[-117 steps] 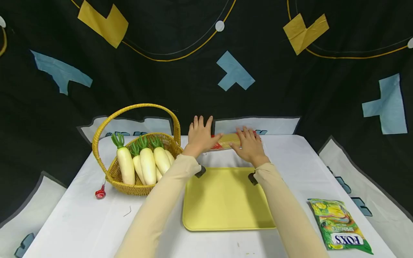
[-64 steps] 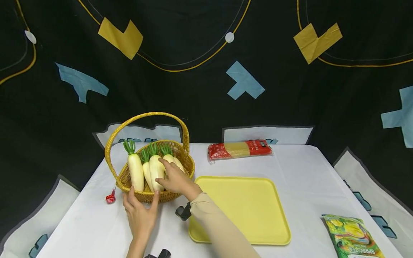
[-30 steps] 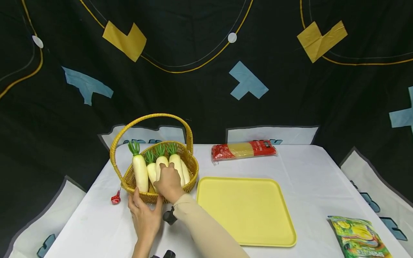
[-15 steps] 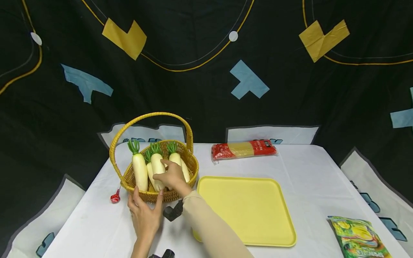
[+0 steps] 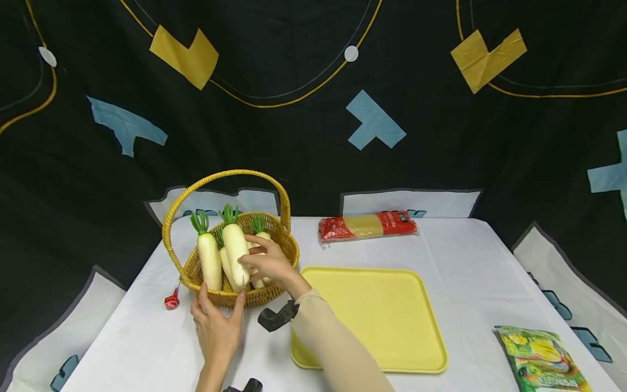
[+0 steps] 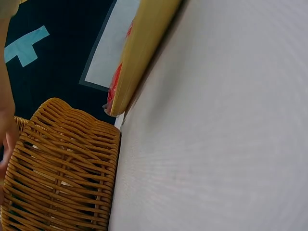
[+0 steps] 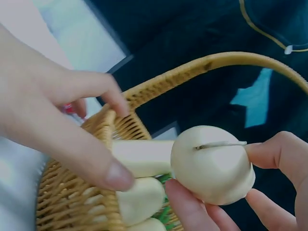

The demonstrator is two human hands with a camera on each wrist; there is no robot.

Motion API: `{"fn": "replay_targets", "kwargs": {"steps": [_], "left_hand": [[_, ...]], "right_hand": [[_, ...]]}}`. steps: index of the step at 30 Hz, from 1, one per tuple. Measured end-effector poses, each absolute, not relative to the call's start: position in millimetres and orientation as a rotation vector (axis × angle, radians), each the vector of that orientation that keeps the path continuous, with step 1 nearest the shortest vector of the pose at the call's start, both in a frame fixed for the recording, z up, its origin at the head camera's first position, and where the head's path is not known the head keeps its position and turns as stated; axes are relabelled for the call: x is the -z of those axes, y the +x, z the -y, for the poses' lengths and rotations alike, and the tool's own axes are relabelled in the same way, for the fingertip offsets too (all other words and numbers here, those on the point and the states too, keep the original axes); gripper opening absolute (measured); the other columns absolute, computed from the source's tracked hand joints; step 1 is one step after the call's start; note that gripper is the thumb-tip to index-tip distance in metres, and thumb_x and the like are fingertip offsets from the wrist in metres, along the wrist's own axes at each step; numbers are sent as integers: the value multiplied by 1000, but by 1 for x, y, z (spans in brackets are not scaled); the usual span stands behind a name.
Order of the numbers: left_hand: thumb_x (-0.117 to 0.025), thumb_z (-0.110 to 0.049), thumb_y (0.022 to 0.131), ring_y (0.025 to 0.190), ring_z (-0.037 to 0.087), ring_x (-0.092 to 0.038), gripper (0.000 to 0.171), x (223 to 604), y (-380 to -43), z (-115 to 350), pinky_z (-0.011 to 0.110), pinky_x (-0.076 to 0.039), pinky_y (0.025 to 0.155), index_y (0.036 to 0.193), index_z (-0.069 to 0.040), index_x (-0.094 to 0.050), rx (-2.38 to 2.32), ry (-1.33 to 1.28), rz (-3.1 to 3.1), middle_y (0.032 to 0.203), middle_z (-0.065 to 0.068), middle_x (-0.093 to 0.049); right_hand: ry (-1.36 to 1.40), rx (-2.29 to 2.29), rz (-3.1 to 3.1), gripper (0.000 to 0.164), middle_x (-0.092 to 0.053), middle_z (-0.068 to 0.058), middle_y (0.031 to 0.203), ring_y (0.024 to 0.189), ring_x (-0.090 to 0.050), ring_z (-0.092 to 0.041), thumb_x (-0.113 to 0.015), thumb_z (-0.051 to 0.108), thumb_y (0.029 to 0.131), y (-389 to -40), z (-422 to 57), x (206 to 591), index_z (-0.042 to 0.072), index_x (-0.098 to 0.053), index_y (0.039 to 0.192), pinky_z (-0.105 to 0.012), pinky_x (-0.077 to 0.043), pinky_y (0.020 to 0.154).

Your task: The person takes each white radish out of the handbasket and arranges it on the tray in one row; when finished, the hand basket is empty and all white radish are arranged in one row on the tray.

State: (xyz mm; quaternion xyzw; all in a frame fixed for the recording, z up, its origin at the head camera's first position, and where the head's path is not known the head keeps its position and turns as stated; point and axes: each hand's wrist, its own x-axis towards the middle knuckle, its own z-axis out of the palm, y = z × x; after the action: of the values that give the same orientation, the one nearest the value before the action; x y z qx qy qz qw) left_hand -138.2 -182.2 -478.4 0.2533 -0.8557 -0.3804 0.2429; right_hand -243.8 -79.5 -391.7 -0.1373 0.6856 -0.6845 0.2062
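A white radish with green leaf stubs is pinched in my right hand, lifted a little and tilted over the wicker basket. The right wrist view shows its round root end between thumb and fingers. My left hand holds the basket's front rim, with thumb and forefinger spread and their tips over the edge. Several other white radishes lean inside, leaves toward the back. In the left wrist view, the basket's woven side fills the lower left.
Right of the basket lies a yellow tray. Behind it is a red-and-yellow packet. A green snack bag lies at the right, and a red-wrapped lollipop beside the basket. The basket's tall handle arches over the radishes.
My hands have come from the packet at the back to the basket. The right hand has reached in among the radishes, gripped one and raised it slightly; the left stays on the rim.
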Motion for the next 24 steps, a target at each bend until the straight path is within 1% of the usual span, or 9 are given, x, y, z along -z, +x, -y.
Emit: {"fn": "replay_targets", "kwargs": {"steps": [4,7,11,14,18,24], "left_hand": [[-59,-54,80,122,57,-25,92,478,-139,182,65,-28,91,145,-14,-8,1056,687,2344,142,32,-12],[-59,-55,80,122,57,-25,93,477,-139,182,65,-27,91,145,-15,-7,1065,691,2349,142,32,-10],[-59,-54,79,122,57,-24,93,477,-140,181,65,-26,92,145,-15,-7,1073,683,2340,142,32,-11],[-60,-54,79,122,57,-25,93,477,-140,182,64,-27,92,145,-14,-8,1071,674,2341,141,33,-12],[-59,-53,80,121,55,-27,92,477,-140,183,62,-29,90,145,-14,-8,1056,672,2343,140,32,-14],[-59,-53,80,120,55,-27,92,478,-141,184,62,-29,90,145,-14,-7,1064,655,2343,140,33,-14]], "right_hand": [[-439,1941,-1836,53,-55,-8,108,74,-63,-16,-65,9,80,-241,57,388,27,-50,128,-35,-56,60],[-448,1972,-1774,54,-54,-11,112,78,-61,-15,-63,8,82,-237,38,385,26,-48,130,-37,-56,64],[-419,2000,-1768,54,-54,-14,118,82,-59,-14,-61,9,82,-229,8,385,24,-46,132,-33,-56,63],[-349,2019,-1803,55,-54,-15,120,82,-61,-13,-60,10,82,-220,-16,392,24,-45,133,-32,-55,62],[-245,2042,-1858,58,-52,-19,122,81,-62,-13,-59,11,82,-204,-42,406,21,-41,135,-36,-56,65],[-117,2026,-1975,62,-50,-21,121,78,-61,-12,-62,13,80,-179,-61,429,16,-39,137,-37,-56,63]]}}
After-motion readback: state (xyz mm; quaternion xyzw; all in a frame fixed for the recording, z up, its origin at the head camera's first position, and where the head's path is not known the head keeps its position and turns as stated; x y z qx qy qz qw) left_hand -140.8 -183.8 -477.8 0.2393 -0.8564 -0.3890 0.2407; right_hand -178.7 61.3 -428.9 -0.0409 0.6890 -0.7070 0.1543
